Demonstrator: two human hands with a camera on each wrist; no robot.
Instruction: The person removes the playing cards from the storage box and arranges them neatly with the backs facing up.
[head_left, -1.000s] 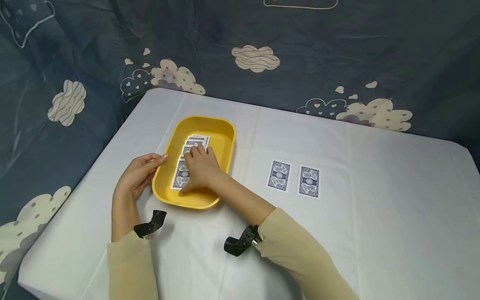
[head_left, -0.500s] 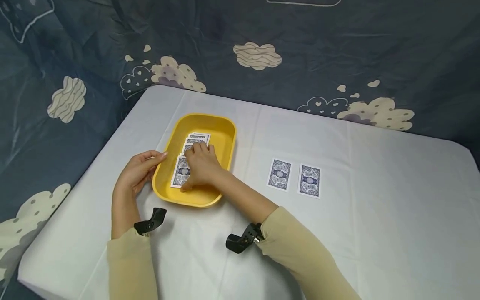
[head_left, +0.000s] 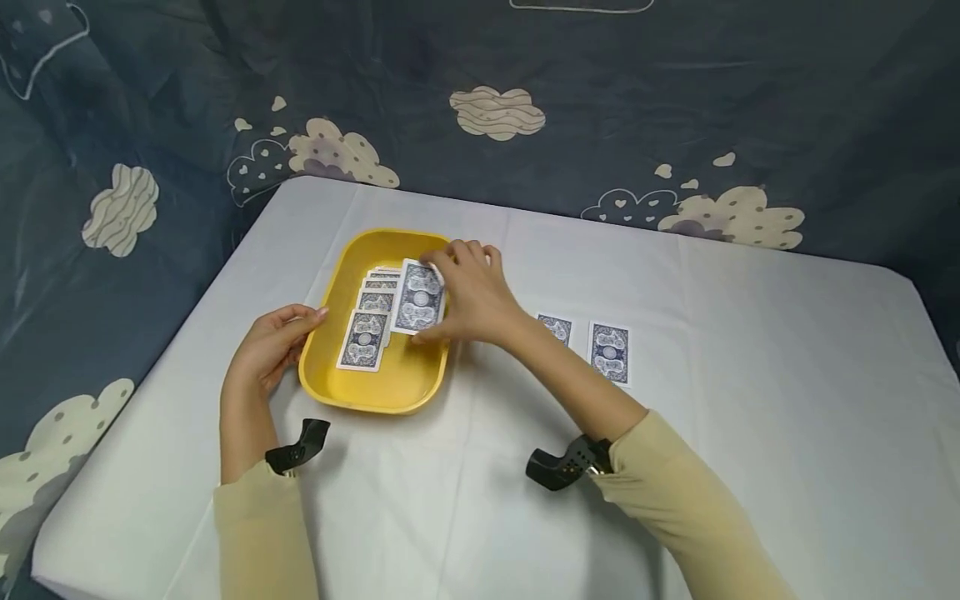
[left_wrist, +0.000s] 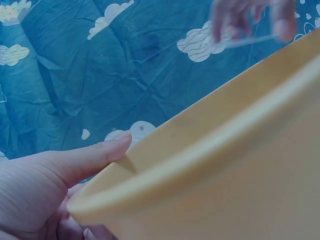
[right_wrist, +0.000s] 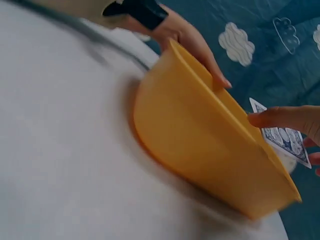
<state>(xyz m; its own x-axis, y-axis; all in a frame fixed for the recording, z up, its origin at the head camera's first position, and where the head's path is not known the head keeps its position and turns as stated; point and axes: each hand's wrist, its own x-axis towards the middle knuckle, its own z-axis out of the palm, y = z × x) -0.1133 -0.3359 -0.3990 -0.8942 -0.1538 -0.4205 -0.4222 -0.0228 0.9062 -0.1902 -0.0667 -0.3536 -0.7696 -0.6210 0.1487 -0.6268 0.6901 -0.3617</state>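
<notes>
My right hand [head_left: 476,292] holds a blue-backed playing card [head_left: 418,297] by its ends, thumb at the near end and fingers at the far end. The card is raised over the right side of a yellow tray [head_left: 408,392]. Inside the tray, several more playing cards [head_left: 362,340] lie face down in an overlapping row. My left hand [head_left: 273,346] grips the tray's left rim; in the left wrist view the thumb [left_wrist: 107,152] lies over the rim, fingers below it. In the right wrist view the held card [right_wrist: 285,137] shows just above the rim.
Two face-down playing cards [head_left: 610,353] lie side by side on the white tablecloth [head_left: 787,417] right of the tray; my right forearm partly covers one. A dark cloud-patterned cloth [head_left: 412,50] hangs behind the table.
My right hand has lifted a card from the row and moved it right, towards the tray's right rim. The left hand keeps its grip on the tray.
</notes>
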